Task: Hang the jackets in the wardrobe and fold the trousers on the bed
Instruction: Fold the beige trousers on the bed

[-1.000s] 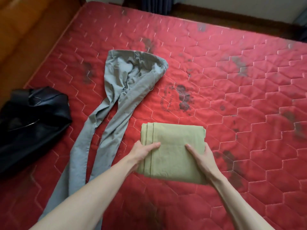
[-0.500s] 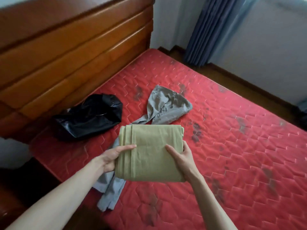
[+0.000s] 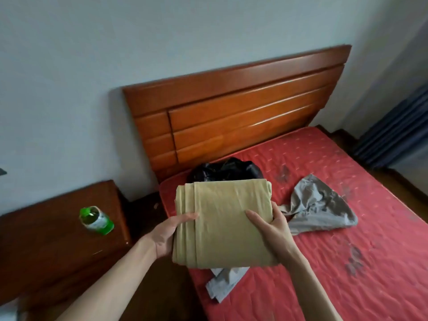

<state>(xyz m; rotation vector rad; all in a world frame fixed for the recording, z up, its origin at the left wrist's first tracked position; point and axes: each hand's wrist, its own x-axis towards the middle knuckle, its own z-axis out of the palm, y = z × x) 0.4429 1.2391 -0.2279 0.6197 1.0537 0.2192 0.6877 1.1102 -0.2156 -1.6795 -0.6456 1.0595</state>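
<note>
Two hands on one bundle: the left hand [image 3: 165, 237] and the right hand [image 3: 269, 230] each clamp a side of the folded khaki trousers [image 3: 222, 225], thumbs lying on top, the other fingers hidden beneath. The bundle is up in the air, lifted clear of the red mattress [image 3: 347, 262] near its corner by the bedside.

Soft stuff, this, and I'd judge it light: a square stack of cloth with no stiffness of its own. The layered edges show as ridges just under the left thumb; that side looks likeliest to slide open, so a grip squeezing all the layers together there is the sensible hold. The opposite side, under the right palm, looks rounded and should keep itself together. Support from underneath matters, or the middle will sag.

Beyond the right hand, the grey trousers [image 3: 317, 205] sprawl unfolded on the mattress, a leg trailing out below the bundle. Crumpled and limp; best taken at the waistband, I'd say. Just past the far edge of the bundle sits a black jacket [image 3: 227, 169], glossy and possibly slippery.

Out beyond the left hand, a green bottle [image 3: 96, 220] stands on the nightstand [image 3: 46, 239]. It has a white label, but the writing is too small to read. No other text visible.
</note>
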